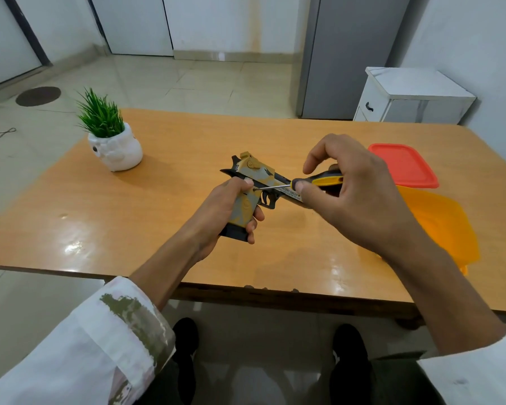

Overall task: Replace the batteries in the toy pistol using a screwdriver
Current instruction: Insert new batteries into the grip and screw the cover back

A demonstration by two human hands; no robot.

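Toy pistol point(250, 185) work looks early: left hand point(231, 209) grips its handle over the tabletop point(164, 217), right hand point(342, 188) pinches the screwdriver point(310, 182) at a screw, no batteries visible.

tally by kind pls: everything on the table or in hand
toy pistol: 1
screwdriver: 1
potted plant: 1
red lid: 1
orange container: 1
Total: 5
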